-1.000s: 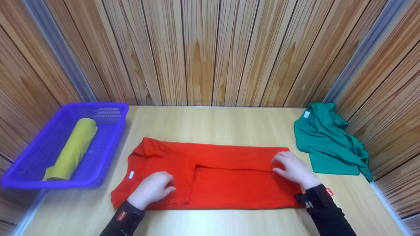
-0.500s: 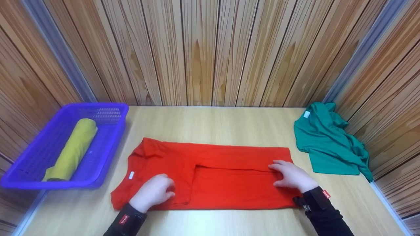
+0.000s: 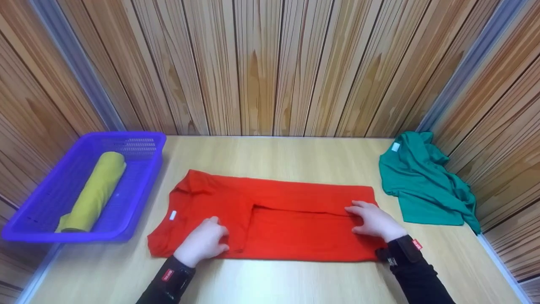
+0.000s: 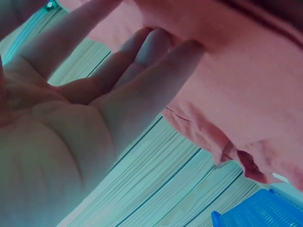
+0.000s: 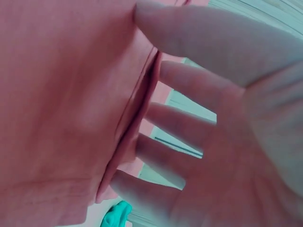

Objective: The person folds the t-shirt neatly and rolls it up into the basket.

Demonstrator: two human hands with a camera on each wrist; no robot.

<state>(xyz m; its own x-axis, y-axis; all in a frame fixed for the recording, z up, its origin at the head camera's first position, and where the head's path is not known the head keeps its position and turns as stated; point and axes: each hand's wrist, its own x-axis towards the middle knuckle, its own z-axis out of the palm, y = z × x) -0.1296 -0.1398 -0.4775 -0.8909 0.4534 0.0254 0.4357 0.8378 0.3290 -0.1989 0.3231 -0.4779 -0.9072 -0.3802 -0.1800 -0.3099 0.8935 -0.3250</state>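
A red shirt (image 3: 291,236) lies folded into a long flat strip on the table, its neckline and small white tag at the left end. My left hand (image 3: 203,240) rests its fingertips on the shirt near the neckline, palm raised. In the left wrist view those fingers (image 4: 156,80) reach down to the cloth, slightly bent. Toward the other end, my right hand (image 3: 375,219) touches the shirt with spread fingers, close to the hem. The right wrist view shows its fingertips along a folded edge of the red cloth (image 5: 61,104), with the thumb on the near layer.
On the left stands a purple basket (image 3: 143,198) with a rolled yellow cloth (image 3: 95,192) inside. A crumpled green shirt (image 3: 422,181) lies at the right by the wall. Wood-patterned walls (image 3: 261,67) close off the back and both sides of the table (image 3: 270,158).
The red shirt has slid a little away from me, toward the back wall, with both hands on it. The right hand had earlier shifted slightly left. Basket and green shirt stay put.
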